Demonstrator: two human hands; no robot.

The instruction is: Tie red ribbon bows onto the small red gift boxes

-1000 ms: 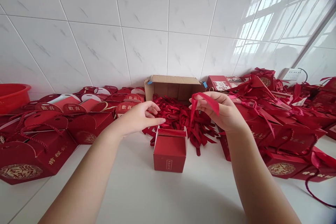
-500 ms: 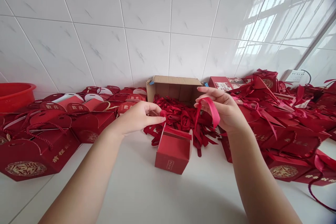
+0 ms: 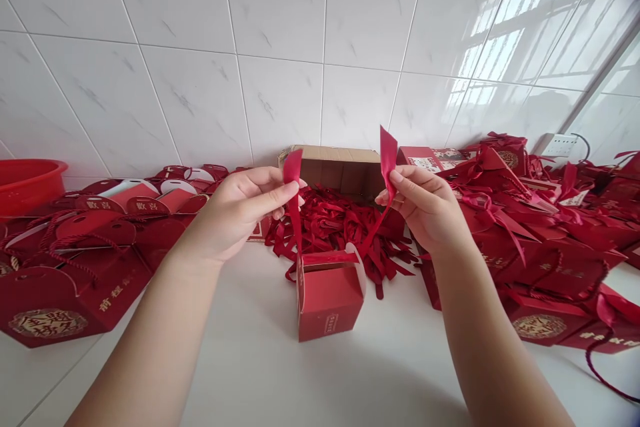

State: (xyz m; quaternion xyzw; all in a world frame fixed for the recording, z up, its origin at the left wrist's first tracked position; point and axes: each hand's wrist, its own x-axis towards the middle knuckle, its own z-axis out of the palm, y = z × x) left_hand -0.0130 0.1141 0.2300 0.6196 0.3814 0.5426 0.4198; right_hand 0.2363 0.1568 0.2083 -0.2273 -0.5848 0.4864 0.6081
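A small red box (image 3: 330, 297) stands on the white table in the middle, with red ribbon rising from its two sides. My left hand (image 3: 257, 207) pinches one end of the ribbon (image 3: 295, 217) above the box's left side, the tip sticking up past the thumb. On the right, my right hand (image 3: 420, 197) is closed on the other end (image 3: 389, 150), which slants down to the box's right side. Both hands are above the box and apart from each other. Behind it lies a heap of loose red ribbons (image 3: 333, 220) spilling from a cardboard box (image 3: 340, 155).
Red gift boxes with rope handles (image 3: 110, 287) crowd the left, near a red basin (image 3: 30, 180). Ribboned red boxes (image 3: 540, 273) are piled on the right, with a white power strip (image 3: 557, 145) behind them. A tiled wall (image 3: 280, 100) closes off the back.
My left hand has risen and now holds an upright ribbon end. My right hand has closed on its ribbon end, which now points up. The small box has turned slightly.
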